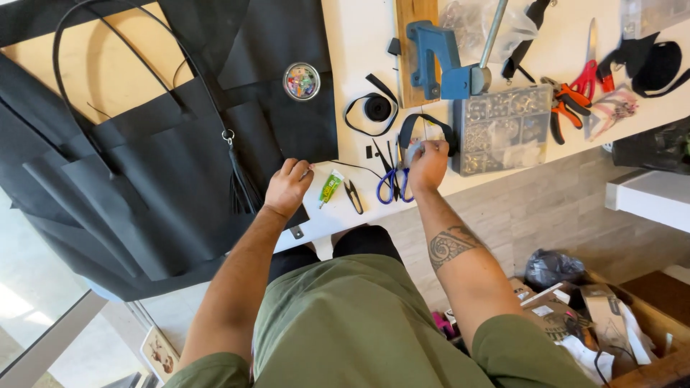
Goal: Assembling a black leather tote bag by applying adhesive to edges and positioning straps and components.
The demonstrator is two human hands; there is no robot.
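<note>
- Black thread (pixel 357 168) runs between my two hands, low over the white table (pixel 352 43).
- My left hand (pixel 287 185) is curled shut and seems to pinch a thin needle or the thread's end. It is too small to tell which.
- My right hand (pixel 428 164) is closed around a small grey spool (pixel 412 152), just above the blue scissors (pixel 392 185).
- I think the good way is to pull slowly, so the thread stays straight and does not knot.
- I keep the spool hand quiet and let only the left hand move.
- The little black snips (pixel 353 195) and the green glue tube (pixel 330 187) lie between my hands, so I lift the thread over them.
- The big black bag (pixel 165 179) with its tassel (pixel 241 185) lies on the left, near my left hand. I take care not to snag the tassel.
</note>
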